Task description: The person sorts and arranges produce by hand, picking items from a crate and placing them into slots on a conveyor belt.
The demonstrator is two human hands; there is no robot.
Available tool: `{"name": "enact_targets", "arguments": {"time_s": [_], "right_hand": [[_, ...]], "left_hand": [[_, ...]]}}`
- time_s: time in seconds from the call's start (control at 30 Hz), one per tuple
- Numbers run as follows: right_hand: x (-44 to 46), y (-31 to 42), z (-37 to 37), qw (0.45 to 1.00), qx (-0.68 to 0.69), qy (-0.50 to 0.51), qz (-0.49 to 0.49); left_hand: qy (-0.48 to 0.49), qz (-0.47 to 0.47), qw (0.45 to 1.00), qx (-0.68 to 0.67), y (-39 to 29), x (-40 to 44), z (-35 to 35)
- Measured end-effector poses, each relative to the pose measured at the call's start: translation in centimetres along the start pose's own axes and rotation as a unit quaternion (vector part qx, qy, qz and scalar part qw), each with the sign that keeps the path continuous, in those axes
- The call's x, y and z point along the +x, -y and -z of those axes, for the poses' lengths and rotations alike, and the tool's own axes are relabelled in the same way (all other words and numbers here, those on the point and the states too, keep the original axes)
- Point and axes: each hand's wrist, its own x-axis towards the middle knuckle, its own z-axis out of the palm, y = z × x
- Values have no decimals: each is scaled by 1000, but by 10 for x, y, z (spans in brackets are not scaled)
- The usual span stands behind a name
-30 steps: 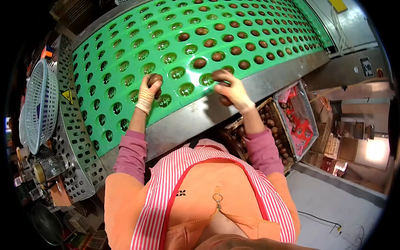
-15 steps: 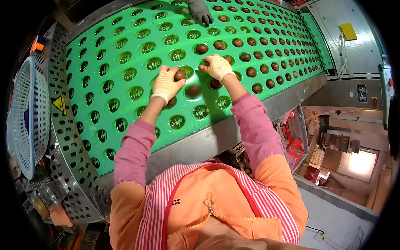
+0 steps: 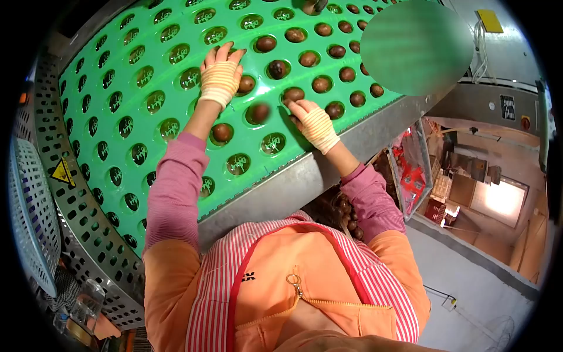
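My left hand [image 3: 220, 76], in a striped fingerless glove, rests with its fingers stretched out over the green cupped belt [image 3: 226, 111]. Beside its thumb, a brown round fruit-like ball [image 3: 246, 84] sits in a cup. My right hand [image 3: 316, 126], gloved alike, has bent fingers at the lower edge of another brown ball [image 3: 293, 94]; its thumb is apart and the grip looks loose. Between the hands lies a motion-blurred ball [image 3: 258, 112] in its cup, with a further ball [image 3: 221, 134] below and left.
Lettered cups [image 3: 155, 101] fill the left of the belt; balls sit at the right. A metal rail [image 3: 258, 190] runs along the near side. Another person's gloved hand [image 3: 315, 6] shows at the top. A pale blue basket [image 3: 35, 211] stands left; a blurred patch hides the upper right.
My left hand has let go of its ball, which now sits in a cup, and its fingers have straightened. My right hand has moved down and right. The belt appears shifted in view.
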Motion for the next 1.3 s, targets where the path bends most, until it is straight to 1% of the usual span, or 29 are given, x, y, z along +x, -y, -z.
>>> {"name": "enact_targets", "arguments": {"time_s": [0.03,0.1,0.17,0.23,0.27,0.37,0.4,0.43,0.47,0.5,0.57,0.6,0.63,0.67,0.7,0.73,0.8,0.83,0.9,0.93,0.97,1.03,1.07,1.1,1.13,1.17,1.2,1.23,1.3], "right_hand": [[-8,-3,-5,1000,-11,7,-11],[-19,-3,-8,981,47,-184,-29],[-31,17,10,932,178,-268,-165],[-50,28,23,912,199,-276,-230],[-62,30,27,913,198,-270,-234],[-105,34,33,910,206,-267,-242],[-120,35,35,902,211,-282,-249],[-137,36,38,893,213,-297,-261],[-153,34,41,891,185,-325,-258],[-170,34,44,879,170,-341,-286],[-208,38,56,865,152,-309,-364],[-228,39,60,866,135,-299,-377],[-246,44,65,864,139,-303,-377],[-266,52,63,852,157,-304,-395],[-285,58,57,842,178,-307,-407],[-305,67,52,849,137,-299,-414],[-338,82,49,851,95,-282,-432],[-356,87,47,849,80,-278,-441],[-392,88,49,822,57,-298,-482],[-413,84,53,797,33,-270,-539],[-435,79,50,761,20,-293,-579],[-461,67,57,685,28,-206,-698],[-470,60,55,673,29,-154,-723],[-475,52,52,661,28,-103,-742],[-480,39,44,659,59,-96,-744],[-485,26,33,656,88,-90,-745],[-486,18,26,652,117,-83,-744],[-482,16,26,642,130,-82,-751],[-464,9,39,628,153,-88,-758]], "left_hand": [[26,-9,999,-27,-5,-7,4],[79,-24,993,-81,-11,-19,11],[139,-18,990,-23,-19,-27,12],[172,15,985,18,-28,-25,18],[186,32,981,39,-32,-23,21],[186,-1,967,176,-54,-1,17],[199,13,967,156,-67,8,17],[178,25,978,107,-82,11,17],[197,46,974,104,-93,19,14],[221,62,968,99,-103,25,7],[187,69,975,97,-111,29,-9],[193,50,975,97,-114,32,-12],[167,-9,983,78,-102,35,-31],[135,-30,988,67,-104,33,-34],[135,-51,986,81,-100,34,-39],[90,-126,983,102,-82,34,-55],[162,-214,949,167,-75,42,-53],[189,-212,942,179,-76,46,-52],[220,-110,940,235,-92,45,-51],[166,-156,945,236,-107,35,-45],[71,-239,957,147,-122,22,-44],[74,-285,952,-86,-177,-9,-40],[106,-265,933,-219,-215,-40,-36],[191,-222,903,-315,-250,-71,-33],[376,-75,884,-266,-284,-95,-24],[503,-65,842,-184,-323,-115,-11],[435,-233,835,-243,-334,-144,-23],[468,-295,808,-205,-353,-159,-24],[493,-356,785,-120,-365,-193,-56]]}}
